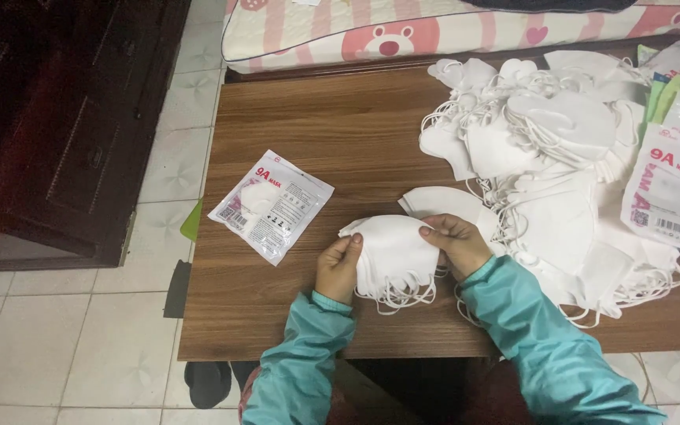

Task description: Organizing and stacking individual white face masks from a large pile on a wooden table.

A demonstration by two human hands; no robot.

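One sealed mask packet (271,205), white with red print and a clear window, lies flat at the left of the wooden counter (332,126). More packets (674,189), white and green, are stacked at the right edge. Between them spreads a big heap of loose white masks (552,165) with tangled ear loops. Near the front edge, the left hand (338,267) and right hand (456,244) each pinch a small stack of folded masks (393,253), grip pressed on its sides. A pink bear-print mattress (403,31) lies beyond.
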